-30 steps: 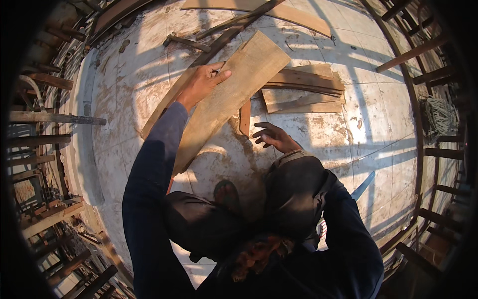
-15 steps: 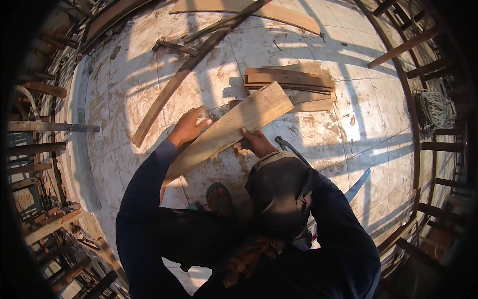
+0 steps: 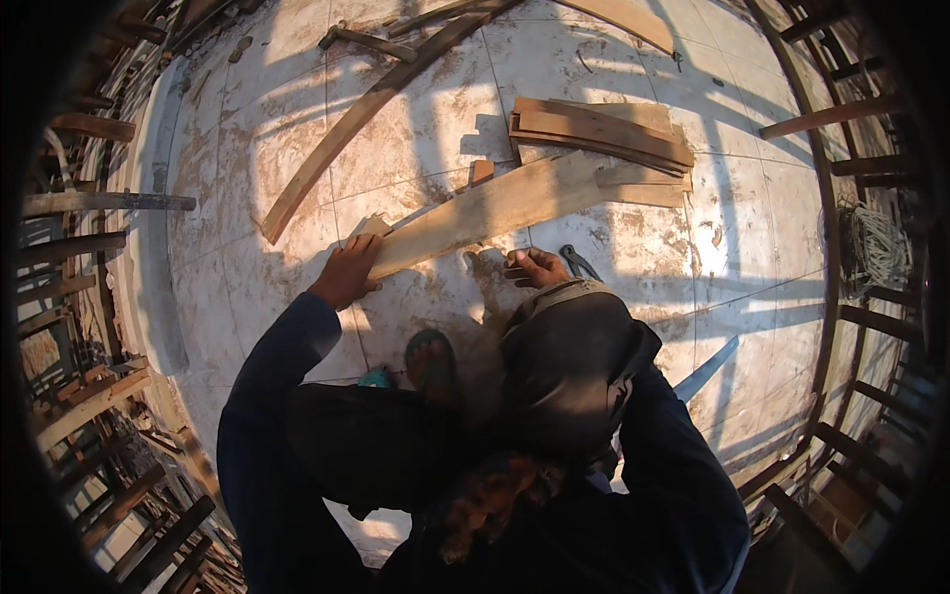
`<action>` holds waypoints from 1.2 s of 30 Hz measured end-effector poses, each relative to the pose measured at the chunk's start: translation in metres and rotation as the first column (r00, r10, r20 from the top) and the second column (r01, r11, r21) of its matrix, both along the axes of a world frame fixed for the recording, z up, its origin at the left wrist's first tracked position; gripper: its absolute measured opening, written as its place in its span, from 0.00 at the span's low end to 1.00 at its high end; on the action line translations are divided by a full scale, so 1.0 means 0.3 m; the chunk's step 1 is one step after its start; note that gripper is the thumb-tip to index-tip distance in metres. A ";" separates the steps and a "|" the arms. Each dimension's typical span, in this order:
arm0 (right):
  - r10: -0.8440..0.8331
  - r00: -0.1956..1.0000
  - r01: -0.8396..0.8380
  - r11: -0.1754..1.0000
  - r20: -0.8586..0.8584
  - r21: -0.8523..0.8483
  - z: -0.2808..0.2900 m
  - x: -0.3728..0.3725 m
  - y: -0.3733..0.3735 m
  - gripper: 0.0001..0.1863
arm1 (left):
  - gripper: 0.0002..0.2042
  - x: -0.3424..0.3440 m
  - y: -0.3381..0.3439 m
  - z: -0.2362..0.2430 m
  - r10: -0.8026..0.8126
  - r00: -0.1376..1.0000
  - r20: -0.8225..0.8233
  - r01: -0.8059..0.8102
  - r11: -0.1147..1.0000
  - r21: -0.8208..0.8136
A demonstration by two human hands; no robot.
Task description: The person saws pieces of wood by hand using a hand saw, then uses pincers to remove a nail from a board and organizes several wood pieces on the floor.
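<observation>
A pale wooden board (image 3: 485, 210) lies slanted across the floor in front of me, its far end against a stack of short planks (image 3: 604, 134). My left hand (image 3: 348, 269) is closed round the board's near left end. Off the board's near edge, my right hand (image 3: 535, 267) is held by my knee with thumb and fingers pinched together; whatever is between them is too small to make out. Just right of that hand lies a pair of dark pincers (image 3: 578, 261). A small wood block (image 3: 482, 171) sits beyond the board.
Farther off, a long dark beam (image 3: 361, 124) lies diagonally, with a hammer (image 3: 371, 43) beside its upper part. A blue saw blade (image 3: 709, 367) pokes out right of my knee. Timber framing lines both sides, and coiled cable (image 3: 876, 246) hangs at the right.
The board has swung down flatter and shifted toward the plank stack. My right hand has let go of it and pinched its fingers; my left hand has closed on its near end.
</observation>
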State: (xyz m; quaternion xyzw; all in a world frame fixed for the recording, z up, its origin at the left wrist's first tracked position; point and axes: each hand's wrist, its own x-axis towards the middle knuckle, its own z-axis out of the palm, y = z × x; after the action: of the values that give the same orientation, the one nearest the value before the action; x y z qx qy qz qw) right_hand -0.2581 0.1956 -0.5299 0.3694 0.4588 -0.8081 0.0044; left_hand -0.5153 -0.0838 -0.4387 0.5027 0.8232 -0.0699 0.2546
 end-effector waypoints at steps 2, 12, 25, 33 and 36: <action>-0.008 1.000 0.004 0.980 0.018 0.201 0.069 0.098 -0.006 0.15 | 0.45 0.001 0.000 -0.020 -0.037 0.999 -0.007 0.038 0.994 0.100; -0.669 0.711 -0.001 0.308 0.217 0.951 0.097 0.851 -0.125 0.11 | 0.46 0.026 0.102 -0.088 -0.181 0.983 -0.027 0.183 0.963 0.199; -0.101 0.993 -0.089 -0.259 0.065 0.962 0.221 0.059 0.537 0.27 | 0.52 0.034 0.086 -0.043 -0.066 0.994 -0.090 0.079 0.985 0.152; 0.206 0.833 -0.339 -0.543 0.513 0.769 0.232 -0.253 0.794 0.21 | 0.42 0.027 -0.036 -0.022 0.145 0.989 0.027 -0.145 0.989 -0.002; 0.225 0.775 -0.352 -0.622 0.590 0.699 0.279 -0.244 0.781 0.20 | 0.41 0.034 -0.060 -0.034 0.127 0.992 0.024 -0.128 0.991 0.032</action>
State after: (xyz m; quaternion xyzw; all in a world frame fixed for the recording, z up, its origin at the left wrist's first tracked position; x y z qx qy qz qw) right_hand -0.3311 0.4298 -0.4461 0.0412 0.9977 0.0496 -0.0206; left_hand -0.5051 -0.1018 -0.4490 0.4539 0.8519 -0.0342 0.2590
